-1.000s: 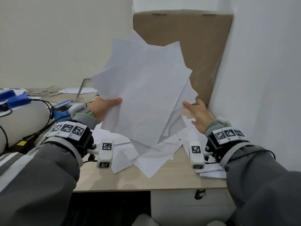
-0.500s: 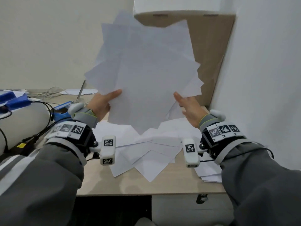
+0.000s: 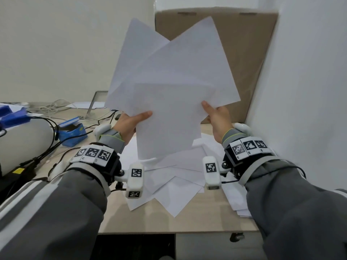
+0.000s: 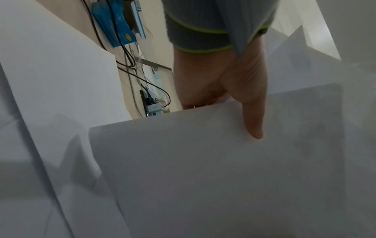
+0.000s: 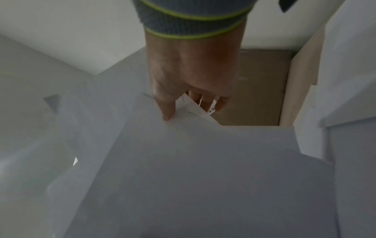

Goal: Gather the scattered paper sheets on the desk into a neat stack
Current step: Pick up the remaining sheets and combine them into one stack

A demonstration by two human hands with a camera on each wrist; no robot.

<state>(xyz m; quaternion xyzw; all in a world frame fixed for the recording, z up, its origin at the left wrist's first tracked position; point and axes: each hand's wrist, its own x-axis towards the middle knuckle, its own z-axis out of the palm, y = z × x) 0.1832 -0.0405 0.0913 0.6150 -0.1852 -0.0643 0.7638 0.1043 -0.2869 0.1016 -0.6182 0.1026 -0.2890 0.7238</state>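
I'm gripping the fanned papers point(image 3: 174, 94) upright, left hand point(image 3: 129, 124) and right hand point(image 3: 218, 119) pinching opposite edges. Loosening slightly, I'm tapping them on the desk point(image 3: 197, 220) to square them up.

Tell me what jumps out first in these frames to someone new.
A fanned, uneven bundle of white sheets held upright in mid-frame, the left hand pinching its lower left edge and the right hand its lower right. Below it, more loose sheets lie scattered on the desk. A large brown cardboard panel leans behind.
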